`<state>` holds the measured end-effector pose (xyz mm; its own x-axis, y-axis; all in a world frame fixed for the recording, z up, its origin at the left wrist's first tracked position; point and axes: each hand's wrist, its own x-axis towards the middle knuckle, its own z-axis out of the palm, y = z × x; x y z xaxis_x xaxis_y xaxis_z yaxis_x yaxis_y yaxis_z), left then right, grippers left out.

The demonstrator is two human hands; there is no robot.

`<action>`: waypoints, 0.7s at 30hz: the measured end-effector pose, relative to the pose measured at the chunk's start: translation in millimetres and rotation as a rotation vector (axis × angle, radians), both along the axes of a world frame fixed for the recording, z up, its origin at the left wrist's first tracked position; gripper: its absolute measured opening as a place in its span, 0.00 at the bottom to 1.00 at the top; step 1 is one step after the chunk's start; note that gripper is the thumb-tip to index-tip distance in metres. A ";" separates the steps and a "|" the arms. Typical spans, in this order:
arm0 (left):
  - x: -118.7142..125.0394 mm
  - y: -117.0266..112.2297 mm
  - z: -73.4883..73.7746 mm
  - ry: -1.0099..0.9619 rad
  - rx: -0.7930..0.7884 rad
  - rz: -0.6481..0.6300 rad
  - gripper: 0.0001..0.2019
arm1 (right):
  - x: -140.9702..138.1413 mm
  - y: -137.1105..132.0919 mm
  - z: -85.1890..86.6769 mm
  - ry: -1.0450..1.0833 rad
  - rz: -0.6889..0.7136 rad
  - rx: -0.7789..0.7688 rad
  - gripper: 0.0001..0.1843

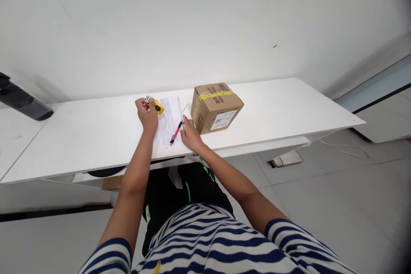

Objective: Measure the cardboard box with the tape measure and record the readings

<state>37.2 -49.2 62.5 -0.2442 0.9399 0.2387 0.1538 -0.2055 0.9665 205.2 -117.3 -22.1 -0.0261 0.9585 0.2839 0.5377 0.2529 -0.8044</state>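
Note:
My left hand (pixel 148 114) is closed around a small yellow-and-black tool (pixel 159 107) with a silvery metal part at its top; its exact kind is unclear. It is held over the left side of a printed sheet of paper (pixel 165 126). At the sheet's right edge my right hand (pixel 192 135) rests with its fingers stretched and apart. A pink-and-black pen (pixel 176 133) lies slanted on the paper, close to the right thumb. Along the sheet's right side runs a thin dark line, perhaps a narrow strip. Just right of my right hand stands a taped cardboard box (pixel 208 113).
The white table (pixel 279 102) stands against a white wall (pixel 192 21). A dark cylindrical object (pixel 24 98) is at the far left. On the floor at right lie a flat pale object (pixel 287 159) and a thin cable (pixel 348 147).

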 end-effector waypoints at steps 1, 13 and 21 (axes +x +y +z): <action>5.5 -10.7 10.3 -0.057 0.088 0.052 0.17 | 0.0 -1.1 0.9 0.039 0.021 0.005 0.40; 122.1 -162.4 77.0 -0.398 0.143 -0.493 0.23 | 8.3 -96.2 78.3 0.808 -0.218 0.433 0.67; 124.4 -145.1 96.2 -0.178 0.152 -0.723 0.14 | 55.7 -100.6 106.0 0.765 -0.322 0.588 0.46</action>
<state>161.7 -194.3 158.7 0.3732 0.8402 0.3934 -0.2258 -0.3290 0.9169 260.9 -217.9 83.8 0.5948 0.5908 0.5451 0.0437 0.6534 -0.7558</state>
